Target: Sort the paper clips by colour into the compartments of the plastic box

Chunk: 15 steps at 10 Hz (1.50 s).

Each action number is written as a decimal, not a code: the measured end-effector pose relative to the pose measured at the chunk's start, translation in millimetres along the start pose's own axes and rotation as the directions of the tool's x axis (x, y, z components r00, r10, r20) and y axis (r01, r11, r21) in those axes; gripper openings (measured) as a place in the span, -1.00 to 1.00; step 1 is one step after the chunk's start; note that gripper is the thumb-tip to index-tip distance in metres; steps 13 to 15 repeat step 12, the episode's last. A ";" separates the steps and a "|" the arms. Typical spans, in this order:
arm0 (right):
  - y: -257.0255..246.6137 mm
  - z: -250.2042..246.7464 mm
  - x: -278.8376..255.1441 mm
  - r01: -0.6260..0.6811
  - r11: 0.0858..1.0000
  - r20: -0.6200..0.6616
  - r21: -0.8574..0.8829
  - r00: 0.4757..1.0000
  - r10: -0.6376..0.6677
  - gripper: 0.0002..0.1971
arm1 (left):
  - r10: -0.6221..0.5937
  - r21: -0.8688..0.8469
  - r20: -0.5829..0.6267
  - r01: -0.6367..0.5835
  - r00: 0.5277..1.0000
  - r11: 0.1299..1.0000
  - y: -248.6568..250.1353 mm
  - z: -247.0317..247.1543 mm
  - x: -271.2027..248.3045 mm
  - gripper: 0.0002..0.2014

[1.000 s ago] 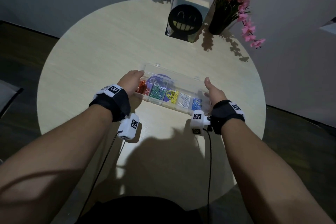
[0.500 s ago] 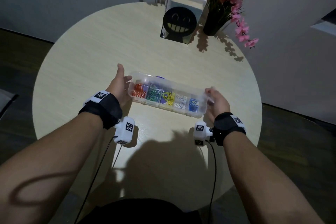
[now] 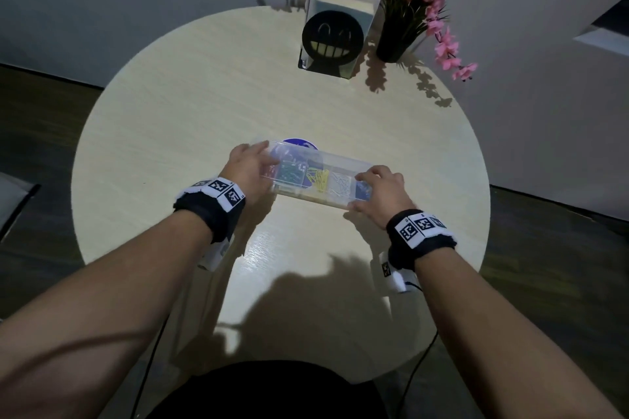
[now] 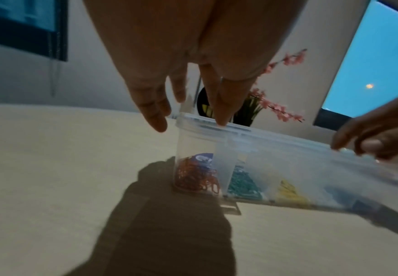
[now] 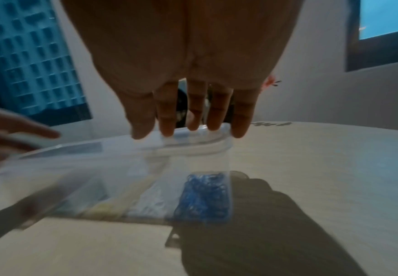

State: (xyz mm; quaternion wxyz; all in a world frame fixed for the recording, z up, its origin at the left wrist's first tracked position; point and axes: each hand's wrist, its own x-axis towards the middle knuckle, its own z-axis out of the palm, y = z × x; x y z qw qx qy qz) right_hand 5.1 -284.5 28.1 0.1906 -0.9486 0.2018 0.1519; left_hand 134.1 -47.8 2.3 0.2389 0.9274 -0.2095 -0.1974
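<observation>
The clear plastic box (image 3: 326, 165) lies on the round table (image 3: 177, 105) with its lid down. Through it I see red (image 4: 195, 179), green (image 4: 242, 184), yellow (image 3: 318, 178), white (image 3: 342, 185) and blue paper clips (image 5: 205, 196), each colour in its own compartment. My left hand (image 3: 250, 163) lies on the box's left end, straight fingertips (image 4: 221, 119) touching the lid (image 4: 264, 138). My right hand (image 3: 381, 190) covers the right end, its fingertips (image 5: 214, 125) pressing along the lid's far rim (image 5: 193, 138). Neither hand holds a clip.
A black smiley-face bookend (image 3: 332, 39) with books and a black vase of pink flowers (image 3: 398, 34) stand at the table's far edge. A blue round object (image 3: 297, 144) shows behind and under the box. The table's rim curves close on both sides.
Both hands have moved from the ends of the box onto its top. The lid, raised at the back a second ago, now lies flat over the compartments.
</observation>
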 end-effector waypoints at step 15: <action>-37.5 -10.7 8.6 -0.046 0.996 -0.157 -0.071 0.987 0.034 -0.39 | -0.033 0.246 0.073 0.014 0.997 0.969 42.6 -21.5 3.0 -0.36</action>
